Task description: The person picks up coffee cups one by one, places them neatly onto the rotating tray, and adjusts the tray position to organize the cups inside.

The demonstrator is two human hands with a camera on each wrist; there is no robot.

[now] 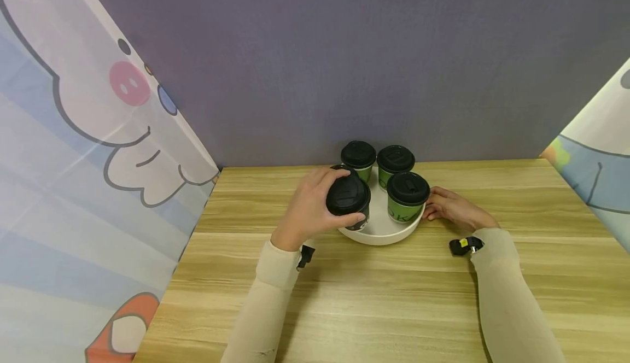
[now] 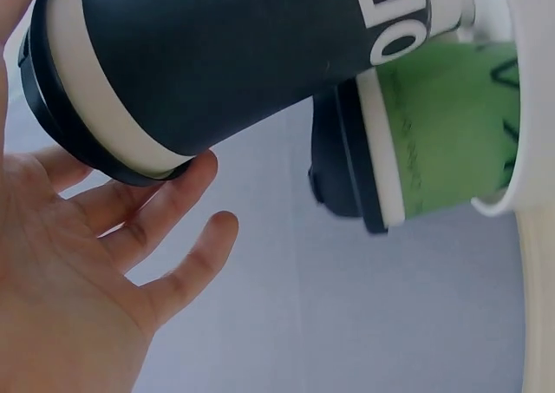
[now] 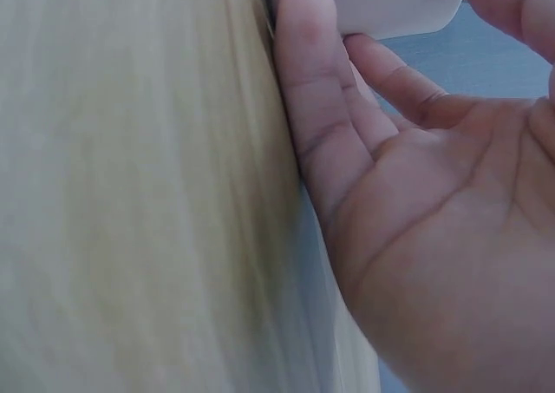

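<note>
In the head view my left hand (image 1: 315, 204) grips a dark paper cup (image 1: 365, 218) by its black lid, thumb in front and fingers behind. White letters show on this cup (image 2: 234, 55) in the left wrist view. It is over the left part of a round white tray (image 1: 378, 239); whether its base touches the tray is hidden. A green lidded cup (image 1: 404, 212) stands on the tray's right side, with two more green cups, a left one (image 1: 364, 173) and a right one (image 1: 385, 178), behind. My right hand (image 1: 455, 210) touches the tray's right rim with loosely bent fingers.
The tray stands on a wooden table (image 1: 394, 297), close to a grey upright panel (image 1: 344, 68) at the back. A cartoon-printed cloth (image 1: 74, 188) hangs at the left, and a similar cloth (image 1: 600, 150) at the right.
</note>
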